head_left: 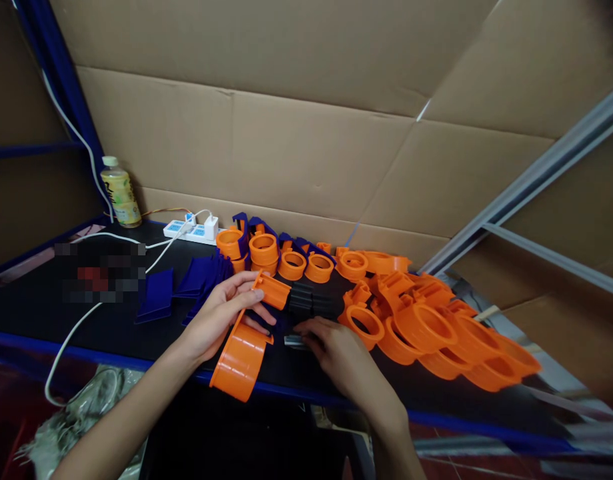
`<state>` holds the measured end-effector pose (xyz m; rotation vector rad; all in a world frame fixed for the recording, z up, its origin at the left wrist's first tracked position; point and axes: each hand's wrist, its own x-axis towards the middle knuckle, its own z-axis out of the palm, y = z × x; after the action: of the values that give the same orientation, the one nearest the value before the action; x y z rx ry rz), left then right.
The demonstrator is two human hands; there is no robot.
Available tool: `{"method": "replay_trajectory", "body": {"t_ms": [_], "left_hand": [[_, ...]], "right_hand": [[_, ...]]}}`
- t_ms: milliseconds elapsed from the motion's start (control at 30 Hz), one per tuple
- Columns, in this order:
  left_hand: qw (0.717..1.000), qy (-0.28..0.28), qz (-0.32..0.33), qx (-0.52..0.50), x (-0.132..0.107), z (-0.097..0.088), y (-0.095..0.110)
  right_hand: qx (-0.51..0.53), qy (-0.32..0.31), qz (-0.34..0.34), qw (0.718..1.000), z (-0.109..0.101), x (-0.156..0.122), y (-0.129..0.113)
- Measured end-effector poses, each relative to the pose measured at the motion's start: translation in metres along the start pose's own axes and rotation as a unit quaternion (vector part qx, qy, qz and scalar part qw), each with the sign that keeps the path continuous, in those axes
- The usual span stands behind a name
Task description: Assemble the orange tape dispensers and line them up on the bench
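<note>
My left hand [219, 313] is closed on an orange plastic ring part [242, 360], which has a wide ring at its lower end and a short bracket arm at the top. The part is tilted over the front of the black tabletop. To its right, my right hand [336, 347] has its fingers curled down on a small grey strip [295, 341] at the tabletop; the fingertips are partly hidden. Just beyond that hand lie several black strips [311, 300] side by side.
Orange ring parts [431, 327] are heaped on the right. Along the back stand orange rings joined to blue pieces [263, 248]. Blue plates [156, 293] lie left, near a white power strip [193, 230] with cables. A drink bottle [121, 193] stands by the cardboard wall [286, 147].
</note>
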<state>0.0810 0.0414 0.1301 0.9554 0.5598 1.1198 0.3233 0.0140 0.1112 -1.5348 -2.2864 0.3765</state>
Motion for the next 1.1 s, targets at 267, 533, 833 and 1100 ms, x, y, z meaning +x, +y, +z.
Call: {"method": "replay_trajectory", "body": {"t_ms": [267, 533, 833, 1100], "left_hand": [[1.0, -0.016, 0.001, 0.018, 0.0, -0.001, -0.002], [0.994, -0.062, -0.033, 0.081, 0.001, -0.003, -0.01], [0.985, -0.095, -0.053, 0.137, -0.003, 0.008, -0.019], [0.982, -0.119, -0.075, 0.125, -0.001, 0.011, -0.025]], "right_hand": [[0.037, 0.014, -0.016, 0.999, -0.001, 0.002, 0.005], [0.198, 0.189, -0.014, 0.962, -0.019, -0.009, -0.013], [0.229, 0.222, 0.012, 0.948, -0.008, -0.003, -0.023], [0.197, 0.227, -0.024, 0.954, -0.002, -0.001, -0.033]]}}
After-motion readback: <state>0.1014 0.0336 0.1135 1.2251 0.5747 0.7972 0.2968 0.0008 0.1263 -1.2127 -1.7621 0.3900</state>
